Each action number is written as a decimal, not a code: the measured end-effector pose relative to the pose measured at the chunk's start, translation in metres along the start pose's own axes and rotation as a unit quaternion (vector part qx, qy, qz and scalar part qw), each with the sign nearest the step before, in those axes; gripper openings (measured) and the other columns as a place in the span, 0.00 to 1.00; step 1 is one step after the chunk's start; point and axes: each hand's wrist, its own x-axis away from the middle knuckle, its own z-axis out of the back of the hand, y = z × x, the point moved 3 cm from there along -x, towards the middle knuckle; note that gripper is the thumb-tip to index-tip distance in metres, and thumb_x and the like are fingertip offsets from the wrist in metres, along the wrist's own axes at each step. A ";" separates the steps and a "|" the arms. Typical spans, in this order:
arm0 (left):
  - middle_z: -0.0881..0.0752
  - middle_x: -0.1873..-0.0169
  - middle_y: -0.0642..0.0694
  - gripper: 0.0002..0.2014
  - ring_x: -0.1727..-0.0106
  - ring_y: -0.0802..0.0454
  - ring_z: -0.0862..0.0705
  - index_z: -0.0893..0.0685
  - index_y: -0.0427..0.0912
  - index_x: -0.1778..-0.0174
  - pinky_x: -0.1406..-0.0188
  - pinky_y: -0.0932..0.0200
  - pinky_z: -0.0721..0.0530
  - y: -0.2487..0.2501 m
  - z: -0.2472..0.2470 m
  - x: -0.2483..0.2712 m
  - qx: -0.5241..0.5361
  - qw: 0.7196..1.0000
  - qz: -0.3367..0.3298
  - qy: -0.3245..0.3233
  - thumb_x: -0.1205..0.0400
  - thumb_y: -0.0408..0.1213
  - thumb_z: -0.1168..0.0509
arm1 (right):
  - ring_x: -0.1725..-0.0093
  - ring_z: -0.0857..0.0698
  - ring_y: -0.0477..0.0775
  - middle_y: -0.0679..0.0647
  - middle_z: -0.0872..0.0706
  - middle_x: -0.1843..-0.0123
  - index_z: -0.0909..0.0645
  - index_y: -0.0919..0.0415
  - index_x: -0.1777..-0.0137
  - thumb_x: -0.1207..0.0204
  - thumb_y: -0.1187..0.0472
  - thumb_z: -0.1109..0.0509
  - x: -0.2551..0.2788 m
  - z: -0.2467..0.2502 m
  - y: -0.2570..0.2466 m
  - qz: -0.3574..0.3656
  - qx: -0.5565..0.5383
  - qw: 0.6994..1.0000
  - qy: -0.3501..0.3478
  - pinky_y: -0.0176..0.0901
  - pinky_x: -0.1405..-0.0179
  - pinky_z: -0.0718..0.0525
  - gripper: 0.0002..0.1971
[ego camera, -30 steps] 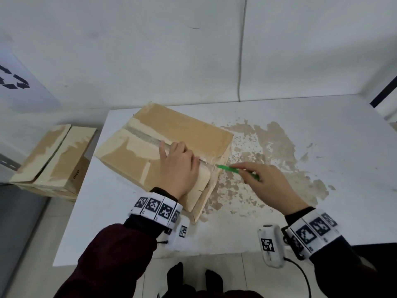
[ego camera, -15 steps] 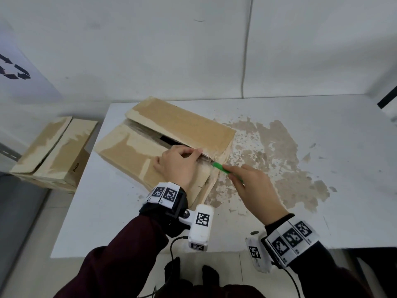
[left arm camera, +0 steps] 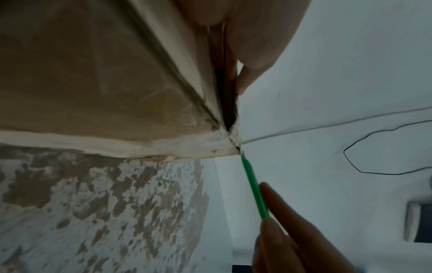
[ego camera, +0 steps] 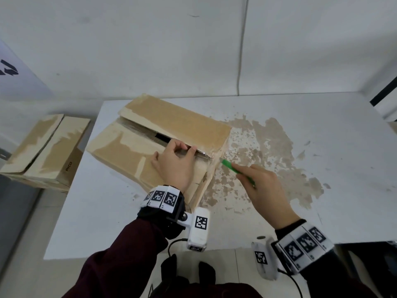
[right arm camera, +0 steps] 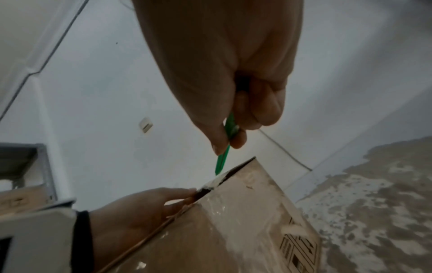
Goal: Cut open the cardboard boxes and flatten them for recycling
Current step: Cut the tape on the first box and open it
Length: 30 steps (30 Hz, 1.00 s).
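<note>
A flat cardboard box [ego camera: 178, 123] lies on the white table [ego camera: 322, 130], its top seam split so a dark gap shows between the two flaps. My left hand [ego camera: 175, 162] grips the edge of the near flap [ego camera: 120, 151], fingers curled into the gap [right arm camera: 187, 194]. My right hand [ego camera: 262, 188] holds a green cutter [ego camera: 231, 166], its tip at the box's right end where the seam meets the corner [left arm camera: 238, 147]. The cutter [right arm camera: 222, 162] points down at that torn corner [right arm camera: 217, 182]. Clear tape still covers the box end [left arm camera: 163, 146].
Other cardboard boxes [ego camera: 43, 151] are stacked off the table's left side. A large worn brown patch [ego camera: 268, 151] marks the table right of the box. A wall runs close behind the table, with a cable [ego camera: 242, 50] hanging down it.
My left hand went from resting flat on the near flap to curling its fingers into the seam gap, which has widened. The right hand with the cutter stayed at the box's right end.
</note>
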 end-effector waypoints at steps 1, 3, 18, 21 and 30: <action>0.19 0.68 0.60 0.12 0.59 0.63 0.20 0.25 0.54 0.66 0.24 0.46 0.45 0.000 -0.001 0.000 -0.003 1.000 -0.005 -0.001 0.25 0.47 0.27 | 0.73 0.24 0.51 0.51 0.20 0.69 0.18 0.50 0.34 0.21 0.63 0.32 -0.002 0.000 0.001 0.001 0.004 1.000 0.001 0.48 0.77 0.23 0.17; 0.18 0.67 0.62 0.10 0.58 0.65 0.19 0.23 0.53 0.63 0.24 0.46 0.45 0.001 -0.001 0.000 0.001 1.000 -0.013 -0.003 0.25 0.46 0.27 | 0.72 0.23 0.51 0.50 0.20 0.68 0.18 0.49 0.34 0.20 0.62 0.33 -0.009 -0.004 0.001 0.002 0.017 1.000 -0.013 0.48 0.74 0.22 0.16; 0.16 0.66 0.62 0.08 0.55 0.62 0.17 0.23 0.56 0.64 0.24 0.46 0.49 0.003 0.000 0.003 -0.014 0.999 -0.044 -0.028 0.24 0.49 0.29 | 0.72 0.25 0.47 0.47 0.20 0.67 0.17 0.50 0.35 0.19 0.60 0.34 -0.021 -0.009 0.007 0.032 0.022 0.999 -0.025 0.44 0.76 0.23 0.14; 0.15 0.65 0.61 0.08 0.55 0.64 0.18 0.23 0.57 0.63 0.24 0.49 0.51 0.006 -0.005 0.008 -0.016 0.996 -0.068 -0.050 0.23 0.49 0.30 | 0.70 0.25 0.38 0.47 0.14 0.61 0.17 0.50 0.34 0.18 0.59 0.36 -0.038 -0.020 -0.002 0.006 -0.008 0.999 -0.035 0.28 0.72 0.30 0.14; 0.17 0.60 0.58 0.07 0.55 0.58 0.19 0.21 0.52 0.58 0.21 0.39 0.47 0.008 -0.003 0.007 -0.036 0.994 -0.100 -0.016 0.24 0.46 0.29 | 0.74 0.25 0.45 0.47 0.20 0.64 0.25 0.53 0.34 0.17 0.57 0.39 -0.014 -0.012 0.052 -0.176 -0.069 0.981 -0.040 0.33 0.76 0.29 0.13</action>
